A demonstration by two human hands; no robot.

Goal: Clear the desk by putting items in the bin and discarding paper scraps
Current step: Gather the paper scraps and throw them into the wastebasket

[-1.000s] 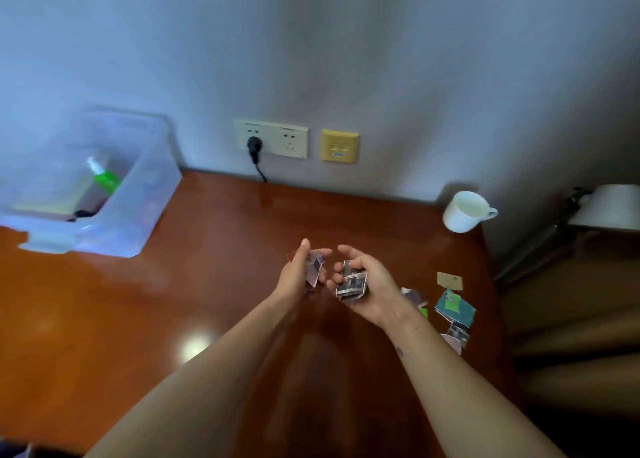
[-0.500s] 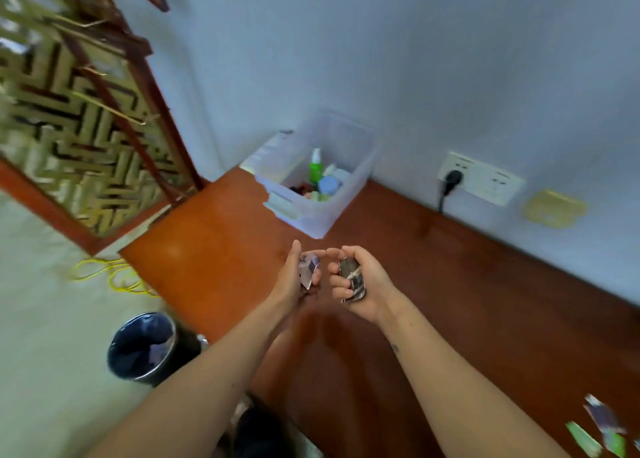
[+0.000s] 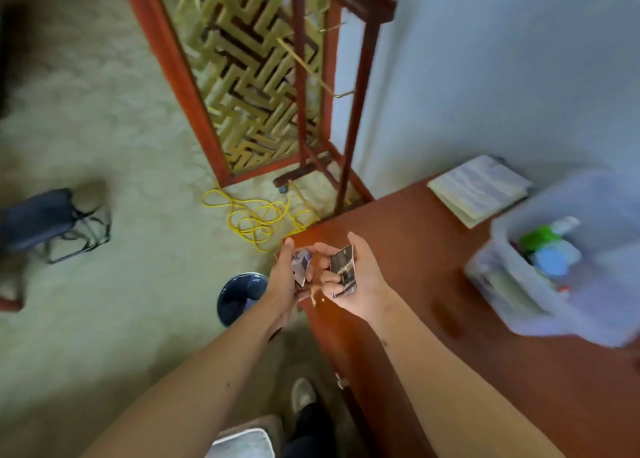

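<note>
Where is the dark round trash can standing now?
In the head view the trash can stands on the carpet just left of the desk edge, partly hidden behind the left hand, which holds paper scraps.

The reddish-brown wooden worktop is polished to a gloss, you can see the glare on it. The printed paper scraps look slick and creased. The clear storage bin is frosted, see-through plastic. The pale floor carpet looks rough and nubbly, and the round wastebasket has a shiny dark plastic liner.
</note>
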